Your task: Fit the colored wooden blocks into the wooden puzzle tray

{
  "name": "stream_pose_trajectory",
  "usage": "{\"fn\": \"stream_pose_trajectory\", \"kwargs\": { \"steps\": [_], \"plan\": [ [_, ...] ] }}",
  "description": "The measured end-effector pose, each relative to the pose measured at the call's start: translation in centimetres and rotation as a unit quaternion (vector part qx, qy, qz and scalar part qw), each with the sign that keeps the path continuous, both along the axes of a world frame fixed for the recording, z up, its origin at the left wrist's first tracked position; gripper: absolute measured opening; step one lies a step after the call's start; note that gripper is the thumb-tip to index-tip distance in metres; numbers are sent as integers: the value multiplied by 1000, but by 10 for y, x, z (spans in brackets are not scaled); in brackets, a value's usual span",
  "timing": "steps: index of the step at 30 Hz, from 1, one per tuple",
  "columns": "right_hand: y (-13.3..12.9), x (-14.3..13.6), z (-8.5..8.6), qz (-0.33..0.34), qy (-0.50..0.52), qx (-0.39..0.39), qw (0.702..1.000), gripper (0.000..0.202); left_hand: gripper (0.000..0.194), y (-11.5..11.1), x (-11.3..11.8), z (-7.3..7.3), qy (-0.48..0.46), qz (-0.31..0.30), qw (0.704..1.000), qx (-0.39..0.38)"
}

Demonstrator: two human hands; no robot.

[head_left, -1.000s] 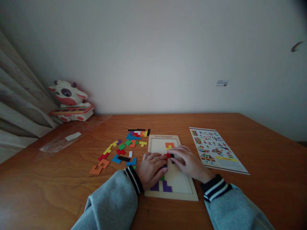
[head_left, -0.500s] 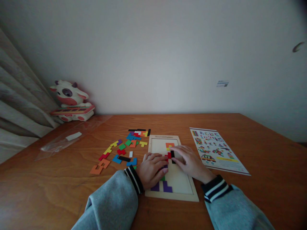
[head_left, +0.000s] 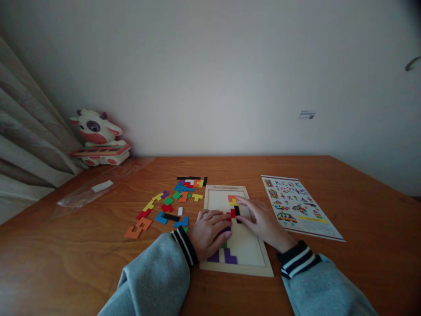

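We had board (head_left: 248, 250) part-filled, lower centre; loose pieces (head_left: 168, 201) lay centre left; left hand (head_left: 205, 232) flat, fingers open; right hand (head_left: 265, 221) open at black piece (head_left: 237, 211).

Wooden table (head_left: 82, 259), lower half of the frame, bearing a cow-shaped toy (head_left: 100, 140) and clear plastic bag (head_left: 79, 195) at left, scattered coloured pieces (head_left: 168, 200) left of centre, a light-framed board (head_left: 250, 237) at lower centre, and a printed sheet (head_left: 297, 206) at right.

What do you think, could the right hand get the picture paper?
Probably yes: the paper lies flat on the table, close beside the right hand, with nothing on top and nothing tall between.
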State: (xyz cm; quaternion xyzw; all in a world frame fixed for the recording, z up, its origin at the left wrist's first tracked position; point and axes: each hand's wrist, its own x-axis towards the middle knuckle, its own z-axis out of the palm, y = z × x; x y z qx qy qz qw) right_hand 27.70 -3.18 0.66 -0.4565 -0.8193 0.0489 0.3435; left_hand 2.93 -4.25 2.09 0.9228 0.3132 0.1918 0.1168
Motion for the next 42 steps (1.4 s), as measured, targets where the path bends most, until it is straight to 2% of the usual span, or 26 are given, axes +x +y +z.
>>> {"fn": "stream_pose_trajectory", "kwargs": {
  "steps": [20, 26, 33, 35, 38, 40, 42],
  "plan": [
    [2, 1, -5, -9, -28, 21, 999, 51, 37, -1, 0, 2, -5, -3, 1000, -3],
    [1, 0, -1, -4, -23, 20, 1000, 50, 37, -1, 0, 1, -5, -1, 1000, 0],
    [-1, 0, 4, -28, 4, 32, 999, 37, 36, 0, -1, 4, -11, 7, 1000, 27],
    [-2, 0, 4, -32, 18, 36, 999, 34, 35, 4, -5, 8, -16, 40, 998, 55],
    [-3, 0, 4, -37, 37, 32, 998, 29, 31, 13, -18, 17, 14, 171, 980, 103],
    [-3, 1, 3, -38, 47, 24, 998, 27, 28, 18, -30, 24, 75, 300, 945, 108],
    [-4, 2, 2, -36, 53, 12, 998, 26, 27, 21, -42, 30, 147, 425, 890, 81]
  ]
}}
